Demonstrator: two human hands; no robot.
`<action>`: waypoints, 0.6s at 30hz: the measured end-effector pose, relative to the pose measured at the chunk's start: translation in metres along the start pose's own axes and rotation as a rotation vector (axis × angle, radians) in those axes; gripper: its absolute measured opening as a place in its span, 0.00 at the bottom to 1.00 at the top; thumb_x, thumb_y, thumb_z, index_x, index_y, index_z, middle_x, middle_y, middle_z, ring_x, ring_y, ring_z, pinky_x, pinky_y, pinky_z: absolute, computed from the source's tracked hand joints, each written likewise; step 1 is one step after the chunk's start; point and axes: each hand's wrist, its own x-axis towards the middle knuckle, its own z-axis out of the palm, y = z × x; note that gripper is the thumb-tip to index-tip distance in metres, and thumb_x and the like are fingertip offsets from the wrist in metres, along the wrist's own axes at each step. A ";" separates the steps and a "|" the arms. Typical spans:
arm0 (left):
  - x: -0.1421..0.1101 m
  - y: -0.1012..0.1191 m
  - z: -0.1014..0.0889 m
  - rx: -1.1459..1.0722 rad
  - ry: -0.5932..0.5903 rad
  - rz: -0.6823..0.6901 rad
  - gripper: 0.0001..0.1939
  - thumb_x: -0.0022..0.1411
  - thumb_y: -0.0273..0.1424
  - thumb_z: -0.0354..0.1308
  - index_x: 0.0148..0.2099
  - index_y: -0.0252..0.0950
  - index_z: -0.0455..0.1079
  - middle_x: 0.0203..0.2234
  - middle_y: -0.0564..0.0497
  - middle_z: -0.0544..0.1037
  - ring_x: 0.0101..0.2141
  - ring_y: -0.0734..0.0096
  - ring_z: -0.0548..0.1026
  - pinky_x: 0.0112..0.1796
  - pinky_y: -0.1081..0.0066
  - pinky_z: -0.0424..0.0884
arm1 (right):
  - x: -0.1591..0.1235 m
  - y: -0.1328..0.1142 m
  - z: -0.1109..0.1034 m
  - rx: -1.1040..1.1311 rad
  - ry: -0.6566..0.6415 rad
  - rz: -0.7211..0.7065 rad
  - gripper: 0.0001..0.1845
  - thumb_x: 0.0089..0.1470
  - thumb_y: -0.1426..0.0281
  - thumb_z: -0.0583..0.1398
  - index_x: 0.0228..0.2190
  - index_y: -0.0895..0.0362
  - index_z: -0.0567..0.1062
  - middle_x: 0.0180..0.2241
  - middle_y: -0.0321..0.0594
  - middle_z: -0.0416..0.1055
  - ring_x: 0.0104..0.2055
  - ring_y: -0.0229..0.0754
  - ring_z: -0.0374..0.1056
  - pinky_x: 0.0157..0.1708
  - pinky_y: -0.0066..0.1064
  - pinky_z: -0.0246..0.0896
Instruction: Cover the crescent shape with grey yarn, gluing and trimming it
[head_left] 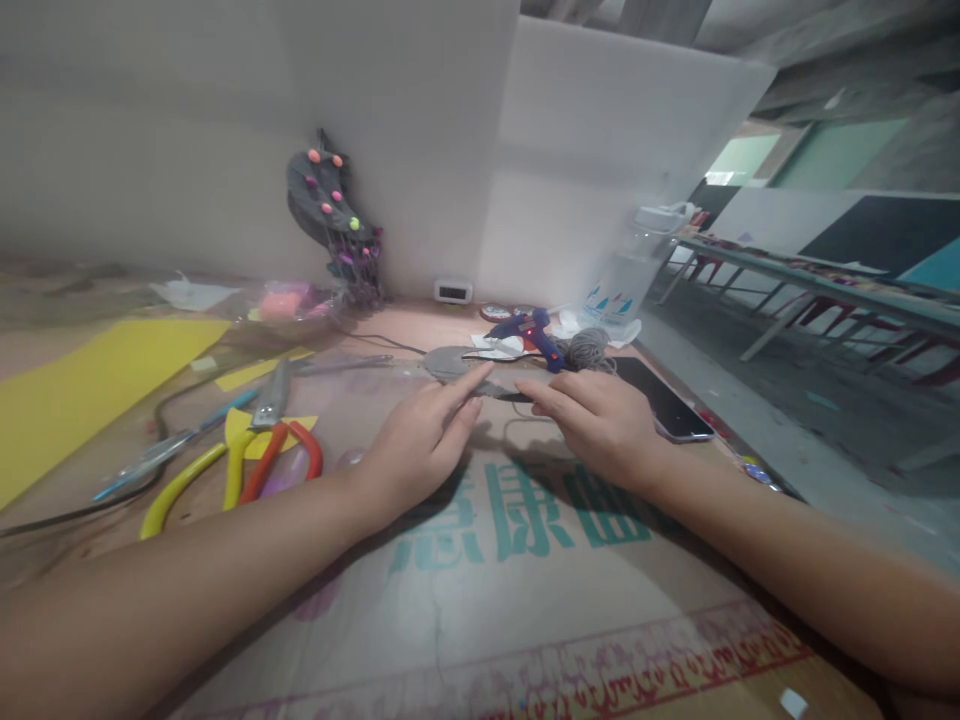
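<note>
A flat grey curved piece (448, 362), which looks like felt or cardboard, lies low over the board between my hands. My left hand (424, 425) pinches its near edge, index finger stretched along it and thumb below. At the right end, the bent fingers of my right hand (604, 415) close on the piece's dark tip. Blur and the fingers hide part of the edge. Just beyond are a blue glue gun (529, 335) with a small red light and a ball of grey yarn (587, 348).
Red-handled and yellow-handled scissors (274, 440) lie left, near yellow sheets (97, 390). A dark phone (664, 400) is at the right edge. A clear water bottle (626, 265), small digital clock (453, 292) and grey crescent ornament with coloured balls (319, 195) stand along the back.
</note>
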 end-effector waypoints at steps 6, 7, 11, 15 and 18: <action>0.000 0.003 -0.002 -0.025 -0.008 -0.021 0.24 0.70 0.34 0.44 0.66 0.37 0.60 0.44 0.44 0.80 0.42 0.59 0.76 0.45 0.59 0.71 | 0.001 -0.001 0.000 0.005 0.043 -0.043 0.21 0.64 0.70 0.55 0.58 0.54 0.66 0.31 0.39 0.71 0.31 0.40 0.64 0.32 0.32 0.57; 0.000 0.004 -0.002 -0.043 -0.006 -0.028 0.24 0.71 0.35 0.44 0.65 0.37 0.61 0.44 0.44 0.80 0.43 0.60 0.76 0.45 0.59 0.70 | 0.002 -0.003 -0.001 0.028 0.053 -0.038 0.20 0.64 0.71 0.54 0.57 0.55 0.67 0.30 0.38 0.71 0.31 0.40 0.63 0.32 0.32 0.58; 0.003 0.008 -0.006 -0.205 0.031 -0.072 0.19 0.71 0.36 0.45 0.53 0.37 0.73 0.46 0.47 0.80 0.46 0.63 0.76 0.49 0.62 0.69 | 0.007 -0.012 -0.007 0.263 0.085 0.124 0.15 0.65 0.71 0.52 0.52 0.58 0.69 0.31 0.40 0.69 0.32 0.40 0.64 0.31 0.30 0.59; 0.006 0.008 -0.005 -0.370 0.041 -0.134 0.13 0.69 0.35 0.49 0.44 0.37 0.74 0.42 0.48 0.81 0.45 0.65 0.77 0.48 0.65 0.71 | 0.012 -0.021 -0.006 0.543 0.082 0.437 0.15 0.64 0.66 0.53 0.48 0.58 0.71 0.34 0.42 0.71 0.34 0.41 0.66 0.34 0.31 0.61; 0.006 0.005 -0.001 -0.543 -0.004 -0.191 0.17 0.68 0.36 0.50 0.57 0.38 0.66 0.41 0.47 0.80 0.40 0.66 0.78 0.40 0.68 0.75 | 0.016 -0.025 -0.002 0.715 0.030 0.720 0.13 0.60 0.61 0.57 0.38 0.58 0.74 0.31 0.39 0.72 0.30 0.40 0.66 0.30 0.30 0.59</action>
